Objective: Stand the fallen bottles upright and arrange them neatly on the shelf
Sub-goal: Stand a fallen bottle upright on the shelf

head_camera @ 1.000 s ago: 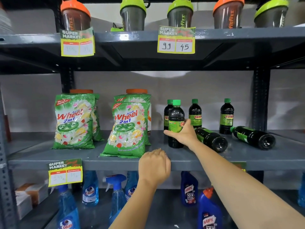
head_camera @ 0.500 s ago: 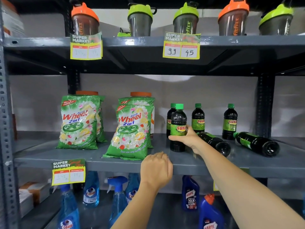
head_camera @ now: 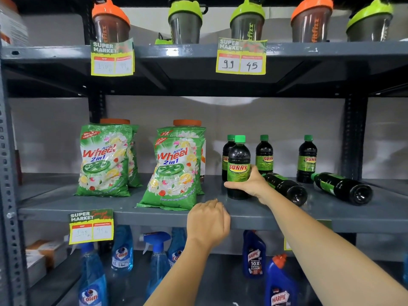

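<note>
Dark Sunny bottles with green caps and green labels stand on the grey middle shelf (head_camera: 123,208). My right hand (head_camera: 251,184) grips the lower part of the front upright bottle (head_camera: 238,160), which stands on the shelf. Three more stand behind: one right behind it (head_camera: 227,151), one (head_camera: 264,154) to its right, one (head_camera: 306,159) farther right. Two bottles lie on their sides: one (head_camera: 287,188) just right of my right hand, the other (head_camera: 344,188) at the far right. My left hand (head_camera: 208,224) is curled over the shelf's front edge.
Green Wheel detergent bags (head_camera: 103,160) (head_camera: 174,171) fill the shelf's left half, orange-lidded jars behind them. Shaker cups (head_camera: 185,23) line the top shelf above price tags (head_camera: 241,57). Blue Colin sprays (head_camera: 122,252) and Harpic bottles (head_camera: 254,255) stand below.
The front bottle's label has turned to face forward under my right hand. My left hand stays on the shelf edge. The camera has shifted slightly.
</note>
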The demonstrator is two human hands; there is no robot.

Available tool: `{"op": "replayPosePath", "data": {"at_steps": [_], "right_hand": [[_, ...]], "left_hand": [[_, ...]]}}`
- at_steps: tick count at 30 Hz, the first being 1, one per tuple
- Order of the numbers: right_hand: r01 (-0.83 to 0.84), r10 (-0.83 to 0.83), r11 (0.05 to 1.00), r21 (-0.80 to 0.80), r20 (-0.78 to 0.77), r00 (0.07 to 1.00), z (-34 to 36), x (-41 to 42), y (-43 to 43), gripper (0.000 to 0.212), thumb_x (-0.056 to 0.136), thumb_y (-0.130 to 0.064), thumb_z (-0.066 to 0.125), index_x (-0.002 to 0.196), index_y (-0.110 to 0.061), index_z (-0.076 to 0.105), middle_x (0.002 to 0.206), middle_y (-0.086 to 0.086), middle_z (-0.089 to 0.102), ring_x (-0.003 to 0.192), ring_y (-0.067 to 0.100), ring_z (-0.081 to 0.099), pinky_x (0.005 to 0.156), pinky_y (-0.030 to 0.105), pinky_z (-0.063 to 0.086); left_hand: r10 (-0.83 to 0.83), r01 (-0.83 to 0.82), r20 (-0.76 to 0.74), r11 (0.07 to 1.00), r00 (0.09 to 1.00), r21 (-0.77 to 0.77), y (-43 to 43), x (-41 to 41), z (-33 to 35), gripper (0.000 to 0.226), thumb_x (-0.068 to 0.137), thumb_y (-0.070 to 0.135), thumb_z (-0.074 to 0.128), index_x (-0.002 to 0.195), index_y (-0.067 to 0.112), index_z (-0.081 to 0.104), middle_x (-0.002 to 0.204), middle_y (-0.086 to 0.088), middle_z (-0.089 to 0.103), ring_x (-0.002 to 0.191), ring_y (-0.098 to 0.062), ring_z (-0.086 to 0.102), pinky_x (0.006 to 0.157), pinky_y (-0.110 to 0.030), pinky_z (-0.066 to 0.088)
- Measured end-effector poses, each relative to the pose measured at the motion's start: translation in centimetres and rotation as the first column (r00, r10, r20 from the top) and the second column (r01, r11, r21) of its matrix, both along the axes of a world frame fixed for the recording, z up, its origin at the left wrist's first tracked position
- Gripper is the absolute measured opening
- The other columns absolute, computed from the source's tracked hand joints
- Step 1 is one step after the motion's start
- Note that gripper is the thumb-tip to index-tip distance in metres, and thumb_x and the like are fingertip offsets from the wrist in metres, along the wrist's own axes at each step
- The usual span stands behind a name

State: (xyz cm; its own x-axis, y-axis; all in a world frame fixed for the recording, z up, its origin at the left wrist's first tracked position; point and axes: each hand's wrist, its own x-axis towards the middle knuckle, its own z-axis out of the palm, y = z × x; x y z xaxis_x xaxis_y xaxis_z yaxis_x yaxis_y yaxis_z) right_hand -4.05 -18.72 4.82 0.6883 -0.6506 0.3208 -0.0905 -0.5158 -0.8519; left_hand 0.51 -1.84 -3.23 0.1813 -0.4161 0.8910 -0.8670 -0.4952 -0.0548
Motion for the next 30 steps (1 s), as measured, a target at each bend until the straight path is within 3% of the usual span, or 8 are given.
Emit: {"op": "replayPosePath", "data": {"at_steps": [3,5,12,20,27,29,30], "right_hand": [[-0.015,0.015,0.999,-0.049,0.001,1.0,-0.3,-0.6,0.3,0.071,0.057,-0.032,0.094,0.117,-0.022,0.056,0.12,0.002,0.066,0.108,0.02,0.06,0.096,0.037,0.049],[-0.022,0.022,0.998,-0.052,0.011,1.0,-0.2,-1.2,0.6,0.066,0.059,-0.03,0.093,0.115,-0.023,0.057,0.116,0.001,0.065,0.104,0.018,0.06,0.094,0.034,0.049],[-0.045,0.05,0.993,-0.106,0.044,0.998,-0.7,-4.0,2.4,0.075,0.056,-0.038,0.093,0.12,-0.024,0.057,0.111,-0.007,0.065,0.104,0.014,0.06,0.088,0.029,0.047],[-0.058,0.068,0.991,-0.118,0.081,0.994,-2.2,-6.1,3.9,0.092,0.047,-0.057,0.089,0.126,-0.025,0.054,0.116,-0.01,0.066,0.106,0.01,0.062,0.091,0.031,0.051],[-0.087,0.095,0.99,-0.11,0.071,0.993,-2.2,-6.8,4.5,0.09,0.058,-0.051,0.089,0.132,-0.022,0.047,0.12,-0.009,0.061,0.113,0.012,0.059,0.092,0.029,0.047],[-0.059,0.076,0.99,-0.128,0.132,0.988,-1.8,-7.4,4.9,0.092,0.065,-0.051,0.084,0.138,-0.022,0.037,0.118,-0.01,0.057,0.11,0.011,0.056,0.089,0.026,0.044],[-0.003,0.034,0.99,-0.139,0.226,0.973,-1.5,-7.8,4.9,0.087,0.071,-0.052,0.08,0.14,-0.022,0.035,0.115,-0.008,0.057,0.106,0.01,0.057,0.085,0.023,0.043]], "left_hand": [[0.002,-0.002,0.002,1.0,1.0,-0.003,0.1,-0.2,0.1,0.031,0.082,0.021,0.039,0.056,0.016,0.054,0.053,0.002,0.055,0.046,-0.02,0.051,0.048,-0.027,0.039],[0.003,-0.003,-0.006,1.0,1.0,0.004,0.1,-0.2,0.0,0.031,0.082,0.021,0.04,0.056,0.016,0.055,0.054,0.001,0.057,0.046,-0.02,0.052,0.048,-0.028,0.04],[0.007,-0.007,-0.012,1.0,1.0,0.01,0.3,-0.4,0.2,0.03,0.083,0.021,0.04,0.055,0.016,0.051,0.052,0.002,0.053,0.044,-0.021,0.05,0.049,-0.027,0.034],[0.017,-0.016,-0.029,1.0,0.999,0.026,0.4,-0.5,0.1,0.034,0.084,0.021,0.038,0.057,0.014,0.058,0.057,-0.001,0.06,0.047,-0.022,0.055,0.05,-0.028,0.041],[0.015,-0.011,-0.056,0.997,0.998,0.074,0.7,-0.7,0.2,0.033,0.084,0.02,0.037,0.06,0.014,0.058,0.059,-0.002,0.06,0.05,-0.023,0.057,0.051,-0.029,0.04],[-0.006,0.011,-0.07,0.997,0.998,0.074,0.8,-0.8,0.1,0.033,0.086,0.021,0.037,0.071,0.012,0.065,0.07,-0.005,0.067,0.062,-0.025,0.064,0.057,-0.03,0.044],[-0.02,0.023,-0.073,0.999,0.997,0.043,0.8,-0.8,0.1,0.036,0.088,0.022,0.037,0.086,0.008,0.071,0.086,-0.009,0.071,0.077,-0.026,0.068,0.066,-0.032,0.049]]}}
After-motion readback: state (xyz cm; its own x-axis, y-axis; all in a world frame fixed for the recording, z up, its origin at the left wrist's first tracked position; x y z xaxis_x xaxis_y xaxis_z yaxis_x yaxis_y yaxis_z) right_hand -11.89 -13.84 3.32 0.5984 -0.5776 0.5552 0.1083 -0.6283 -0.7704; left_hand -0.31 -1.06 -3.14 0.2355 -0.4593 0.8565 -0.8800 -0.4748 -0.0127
